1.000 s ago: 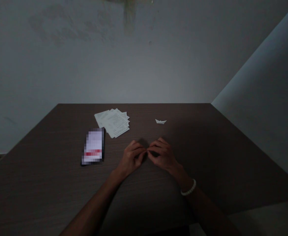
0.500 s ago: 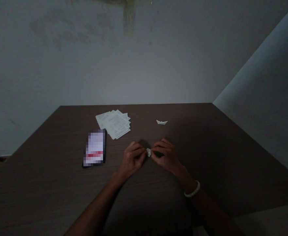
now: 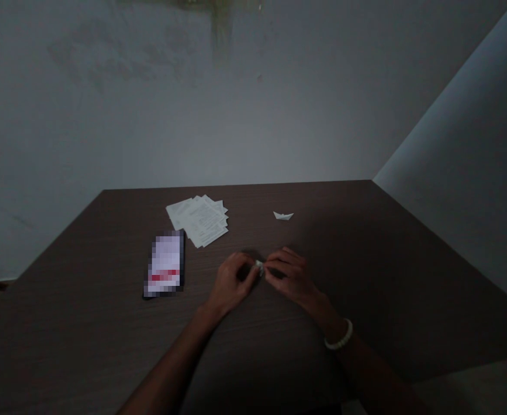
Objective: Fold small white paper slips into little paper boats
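My left hand (image 3: 232, 281) and my right hand (image 3: 288, 275) meet at the middle of the dark wooden table (image 3: 365, 259). Both pinch a small folded white paper piece (image 3: 259, 267) between their fingertips, and most of it is hidden by the fingers. A white bead bracelet (image 3: 338, 339) circles my right wrist. A finished small white paper boat (image 3: 283, 215) sits farther back on the table, apart from the hands.
A loose stack of printed paper sheets (image 3: 199, 218) lies at the back left. A phone with a lit screen (image 3: 164, 264) lies left of my left hand. Grey walls close the table's far and right sides.
The small paper piece has come into sight between my fingertips. My hands have stayed together at the same spot, with the fingers shifting slightly around the paper.
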`<state>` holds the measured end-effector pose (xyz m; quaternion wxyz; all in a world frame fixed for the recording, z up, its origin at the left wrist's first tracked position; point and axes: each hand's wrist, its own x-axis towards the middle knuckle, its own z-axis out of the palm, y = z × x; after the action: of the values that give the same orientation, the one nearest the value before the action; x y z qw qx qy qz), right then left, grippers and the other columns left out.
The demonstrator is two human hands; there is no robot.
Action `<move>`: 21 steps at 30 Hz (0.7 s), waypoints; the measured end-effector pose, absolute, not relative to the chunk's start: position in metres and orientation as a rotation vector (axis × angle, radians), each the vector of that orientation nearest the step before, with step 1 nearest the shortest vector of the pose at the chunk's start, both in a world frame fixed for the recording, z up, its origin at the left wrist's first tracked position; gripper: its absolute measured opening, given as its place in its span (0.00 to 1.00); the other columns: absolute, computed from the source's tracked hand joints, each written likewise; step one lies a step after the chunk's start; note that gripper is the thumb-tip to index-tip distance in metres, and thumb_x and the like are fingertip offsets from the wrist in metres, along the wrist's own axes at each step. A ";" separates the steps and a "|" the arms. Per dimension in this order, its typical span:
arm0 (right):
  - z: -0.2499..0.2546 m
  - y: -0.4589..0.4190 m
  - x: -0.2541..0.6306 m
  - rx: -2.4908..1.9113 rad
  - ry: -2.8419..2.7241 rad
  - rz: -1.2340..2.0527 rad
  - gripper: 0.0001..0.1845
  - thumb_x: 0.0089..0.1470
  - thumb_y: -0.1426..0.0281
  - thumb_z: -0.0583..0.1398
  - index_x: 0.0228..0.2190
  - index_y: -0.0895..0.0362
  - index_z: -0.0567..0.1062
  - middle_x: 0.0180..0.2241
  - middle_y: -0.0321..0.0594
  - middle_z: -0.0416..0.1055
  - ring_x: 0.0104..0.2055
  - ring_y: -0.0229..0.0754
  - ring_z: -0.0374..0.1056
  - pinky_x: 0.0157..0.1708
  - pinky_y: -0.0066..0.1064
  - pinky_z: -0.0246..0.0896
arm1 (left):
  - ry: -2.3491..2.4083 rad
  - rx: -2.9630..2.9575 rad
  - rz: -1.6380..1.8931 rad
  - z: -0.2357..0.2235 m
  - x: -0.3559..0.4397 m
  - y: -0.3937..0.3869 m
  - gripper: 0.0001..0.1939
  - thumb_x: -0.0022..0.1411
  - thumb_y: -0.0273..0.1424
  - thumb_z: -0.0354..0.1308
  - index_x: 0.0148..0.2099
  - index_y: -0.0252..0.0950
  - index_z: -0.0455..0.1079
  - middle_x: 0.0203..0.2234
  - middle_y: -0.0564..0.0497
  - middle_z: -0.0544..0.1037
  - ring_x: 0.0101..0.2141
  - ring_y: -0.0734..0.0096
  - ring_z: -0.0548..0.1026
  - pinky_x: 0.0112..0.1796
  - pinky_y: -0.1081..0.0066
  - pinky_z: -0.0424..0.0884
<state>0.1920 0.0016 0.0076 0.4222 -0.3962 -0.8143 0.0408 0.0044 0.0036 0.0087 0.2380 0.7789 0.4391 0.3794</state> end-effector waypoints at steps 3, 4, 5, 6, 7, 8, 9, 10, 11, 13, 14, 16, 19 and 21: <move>0.008 0.001 0.192 -0.983 -2.028 0.111 0.07 0.54 0.74 0.59 0.29 0.52 0.76 0.31 0.37 0.74 0.33 0.39 0.69 0.37 0.33 0.66 | 1.278 2.091 0.983 0.006 0.004 0.005 0.08 0.62 0.34 0.56 0.41 0.36 0.72 0.34 0.48 0.77 0.35 0.66 0.73 0.38 0.66 0.69; 0.008 0.001 0.192 -0.988 -2.020 0.123 0.07 0.54 0.74 0.59 0.29 0.52 0.76 0.31 0.38 0.74 0.33 0.39 0.69 0.36 0.32 0.66 | 1.280 2.070 0.971 0.006 0.004 0.006 0.09 0.62 0.33 0.56 0.43 0.37 0.72 0.35 0.49 0.78 0.35 0.66 0.74 0.38 0.66 0.69; 0.008 0.001 0.192 -0.992 -2.009 0.134 0.07 0.54 0.74 0.59 0.29 0.52 0.76 0.31 0.38 0.74 0.34 0.39 0.70 0.36 0.32 0.66 | 1.274 2.047 0.965 0.006 0.004 0.006 0.09 0.61 0.31 0.55 0.44 0.37 0.73 0.35 0.49 0.78 0.35 0.66 0.75 0.38 0.66 0.69; 0.008 0.000 0.192 -0.997 -1.998 0.143 0.07 0.54 0.74 0.59 0.29 0.52 0.76 0.31 0.38 0.74 0.34 0.39 0.70 0.36 0.32 0.66 | 1.265 2.022 0.962 0.007 0.004 0.006 0.10 0.61 0.30 0.55 0.44 0.37 0.73 0.35 0.49 0.79 0.36 0.66 0.75 0.38 0.67 0.70; 0.008 0.001 0.192 -1.007 -1.985 0.148 0.07 0.53 0.75 0.59 0.29 0.52 0.76 0.31 0.38 0.74 0.34 0.39 0.70 0.37 0.32 0.66 | 1.260 1.997 0.964 0.008 0.004 0.006 0.10 0.60 0.30 0.56 0.44 0.36 0.73 0.35 0.50 0.79 0.35 0.66 0.75 0.38 0.67 0.70; 0.008 0.001 0.192 -1.018 -1.971 0.150 0.06 0.52 0.75 0.59 0.29 0.52 0.76 0.31 0.38 0.74 0.35 0.40 0.70 0.37 0.32 0.66 | 1.256 1.976 0.968 0.009 0.004 0.006 0.11 0.60 0.29 0.56 0.44 0.36 0.73 0.34 0.50 0.79 0.35 0.66 0.76 0.37 0.67 0.70; 0.008 0.001 0.192 -1.034 -1.955 0.151 0.06 0.52 0.75 0.60 0.29 0.53 0.75 0.31 0.38 0.74 0.35 0.40 0.70 0.37 0.32 0.66 | 1.251 1.965 0.971 0.009 0.004 0.006 0.11 0.59 0.29 0.56 0.44 0.36 0.73 0.34 0.50 0.79 0.35 0.66 0.76 0.37 0.68 0.70; 0.008 0.001 0.192 -1.052 -1.940 0.154 0.06 0.51 0.75 0.60 0.29 0.53 0.75 0.31 0.38 0.74 0.35 0.40 0.69 0.37 0.32 0.66 | 1.250 1.959 0.973 0.009 0.004 0.006 0.11 0.59 0.29 0.56 0.44 0.36 0.73 0.34 0.50 0.80 0.34 0.66 0.76 0.37 0.68 0.70; 0.008 0.001 0.192 -1.068 -1.929 0.161 0.06 0.50 0.76 0.60 0.29 0.53 0.75 0.31 0.38 0.73 0.35 0.41 0.69 0.37 0.33 0.66 | 1.257 1.958 0.977 0.009 0.005 0.006 0.11 0.59 0.29 0.56 0.44 0.36 0.73 0.34 0.50 0.80 0.34 0.66 0.76 0.37 0.68 0.71; 0.008 0.001 0.191 -1.089 -1.916 0.189 0.06 0.50 0.76 0.60 0.29 0.53 0.74 0.31 0.38 0.73 0.35 0.41 0.69 0.38 0.33 0.65 | 1.291 1.965 0.981 0.007 0.006 0.006 0.10 0.59 0.30 0.57 0.44 0.36 0.74 0.34 0.49 0.79 0.34 0.67 0.76 0.36 0.68 0.71; 0.008 0.001 0.190 -1.096 -1.916 0.206 0.06 0.50 0.76 0.60 0.29 0.53 0.74 0.31 0.38 0.73 0.35 0.41 0.69 0.38 0.33 0.65 | 1.319 1.969 0.984 0.005 0.006 0.006 0.10 0.59 0.30 0.57 0.44 0.36 0.74 0.34 0.49 0.79 0.33 0.67 0.76 0.36 0.67 0.71; 0.008 0.001 0.188 -1.105 -1.930 0.242 0.05 0.50 0.76 0.60 0.30 0.54 0.74 0.31 0.38 0.73 0.35 0.41 0.69 0.38 0.33 0.65 | 1.388 1.969 0.997 0.002 0.006 0.007 0.11 0.59 0.31 0.57 0.43 0.36 0.74 0.33 0.49 0.79 0.33 0.66 0.76 0.36 0.67 0.71; 0.009 0.000 0.185 -1.130 -1.969 0.293 0.03 0.52 0.72 0.60 0.32 0.53 0.74 0.31 0.38 0.74 0.36 0.42 0.69 0.37 0.33 0.64 | 1.457 1.957 1.028 -0.001 0.006 0.008 0.10 0.59 0.30 0.57 0.42 0.35 0.75 0.33 0.48 0.80 0.33 0.66 0.76 0.36 0.67 0.71; 0.010 -0.001 0.184 -1.149 -1.991 0.321 0.04 0.53 0.70 0.61 0.34 0.53 0.74 0.32 0.38 0.74 0.36 0.42 0.69 0.37 0.33 0.64 | 1.456 1.965 1.041 -0.001 0.006 0.008 0.09 0.60 0.30 0.57 0.41 0.35 0.76 0.32 0.49 0.80 0.32 0.67 0.76 0.35 0.68 0.71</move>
<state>0.1842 -0.0011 0.0101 0.3987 -0.4538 -0.7867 0.1270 0.0057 0.0079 -0.0013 0.2395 0.7179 0.5318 0.3801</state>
